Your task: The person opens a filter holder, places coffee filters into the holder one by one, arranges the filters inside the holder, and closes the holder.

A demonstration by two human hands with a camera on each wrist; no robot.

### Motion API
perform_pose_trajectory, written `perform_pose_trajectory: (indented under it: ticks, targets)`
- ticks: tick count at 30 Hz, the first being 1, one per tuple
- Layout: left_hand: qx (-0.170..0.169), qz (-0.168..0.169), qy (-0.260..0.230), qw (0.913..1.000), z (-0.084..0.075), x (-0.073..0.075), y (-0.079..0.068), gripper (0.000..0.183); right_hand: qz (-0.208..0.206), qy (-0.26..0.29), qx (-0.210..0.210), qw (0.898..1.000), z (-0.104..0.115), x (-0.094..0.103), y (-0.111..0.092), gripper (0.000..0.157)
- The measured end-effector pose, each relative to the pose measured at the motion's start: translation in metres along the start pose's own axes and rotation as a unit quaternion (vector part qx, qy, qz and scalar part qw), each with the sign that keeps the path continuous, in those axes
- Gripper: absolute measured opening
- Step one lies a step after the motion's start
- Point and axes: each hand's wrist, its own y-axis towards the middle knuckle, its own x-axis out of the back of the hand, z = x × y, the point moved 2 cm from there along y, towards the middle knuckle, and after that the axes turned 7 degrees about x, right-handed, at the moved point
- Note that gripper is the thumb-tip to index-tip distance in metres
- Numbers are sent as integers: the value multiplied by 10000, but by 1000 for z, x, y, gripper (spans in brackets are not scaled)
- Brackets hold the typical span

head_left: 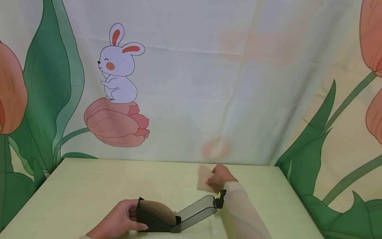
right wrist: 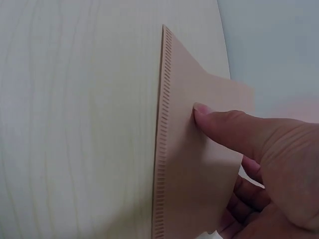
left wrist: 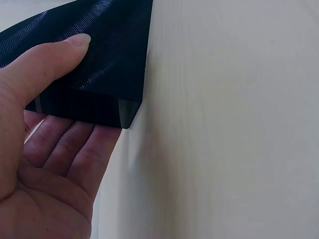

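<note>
My left hand (head_left: 125,215) grips the closed end of a black coffee filter holder (head_left: 150,219) near the table's front. In the left wrist view the thumb lies on the holder's textured side (left wrist: 112,55), with fingers beneath or behind it. Brown paper filters (head_left: 161,210) show inside the holder. Its clear smoky lid (head_left: 197,212) is swung open to the right. Farther back, my right hand (head_left: 221,175) pinches a brown paper coffee filter (head_left: 203,179) between thumb and fingers. A crimped seam runs along one edge of this filter (right wrist: 184,174) in the right wrist view.
Both hands work over a pale wood-grain table (head_left: 89,179). Behind its far edge hangs a cloth backdrop (head_left: 185,83) printed with a rabbit and tulips. A small black device (head_left: 220,199) with a yellow mark sits at the right wrist, close to the lid's tip.
</note>
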Motion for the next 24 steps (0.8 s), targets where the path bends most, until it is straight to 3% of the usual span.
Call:
perform_pose_trajectory:
  ticks: [6,10,14,20,24]
  targets:
    - [31,53,-34,10000,1,0,0,46,-75,37,65,9999,-4,-2,1,70]
    - [32,43,0,10000,0,0,0,46,-143,90,180,9997,-4,-3,-1,67]
    - [24,2,39,10000,-1,0,0,46,-334,238,421,9983,-3,-3,-4,54]
    - [23,60,-69,10000,1,0,1,47,-409,655,526,9956,-6,-2,-8,20]
    - [124,14,-43,9999,2,0,1,47,-370,792,594,9944,-5,4,-10,11]
